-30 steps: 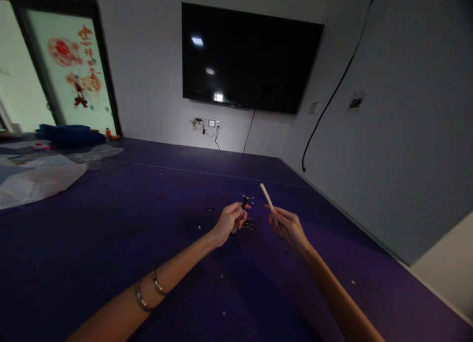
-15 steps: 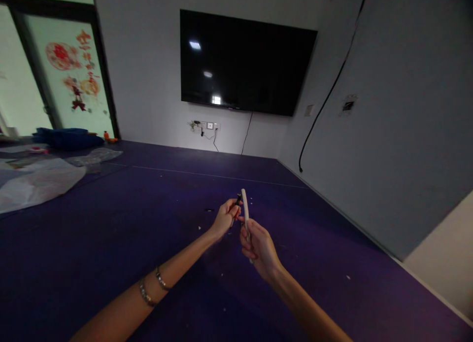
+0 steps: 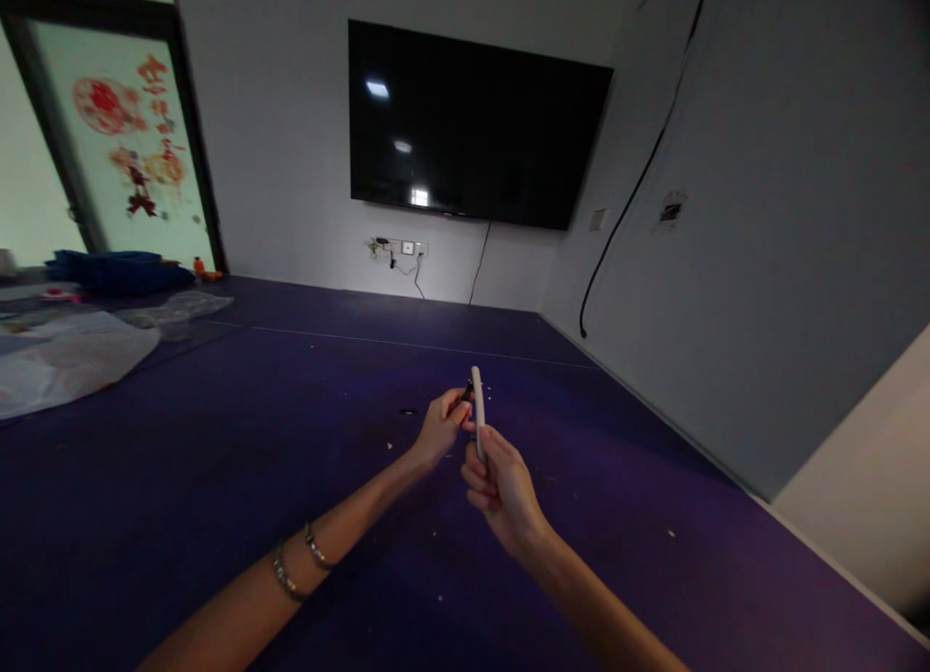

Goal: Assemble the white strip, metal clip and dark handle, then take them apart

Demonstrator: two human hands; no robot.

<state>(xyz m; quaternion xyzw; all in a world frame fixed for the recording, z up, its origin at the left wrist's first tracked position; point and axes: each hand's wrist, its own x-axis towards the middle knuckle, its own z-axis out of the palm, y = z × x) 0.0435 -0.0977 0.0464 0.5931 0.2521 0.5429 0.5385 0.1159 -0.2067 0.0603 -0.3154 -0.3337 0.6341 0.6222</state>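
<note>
My left hand (image 3: pixel 442 425), ahead of me near the middle, is closed around a small dark tool (image 3: pixel 467 391); its exact kind is too small to make out. Just to the right, my right hand (image 3: pixel 503 478) grips a slender off-white stick (image 3: pixel 478 401) that stands almost upright, its top end rising above the fingers. The dark tool is close beside the stick's left side; whether they touch I cannot tell. Small white bits (image 3: pixel 489 393) lie on the purple surface (image 3: pixel 326 536) around the hands. Left of my left hand rests a small black piece (image 3: pixel 409 412).
Clear plastic sheeting (image 3: pixel 79 362) and a dark blue bundle (image 3: pixel 120 272) lie at the far left, near a small orange object (image 3: pixel 199 264). A television (image 3: pixel 472 125) hangs on the far wall. A black cable (image 3: pixel 632 198) dangles along the right wall.
My right hand has turned and shifted slightly left with the stick, whose lower end no longer shows beneath the fingers. The left hand keeps its hold. The whole view has swung slightly right.
</note>
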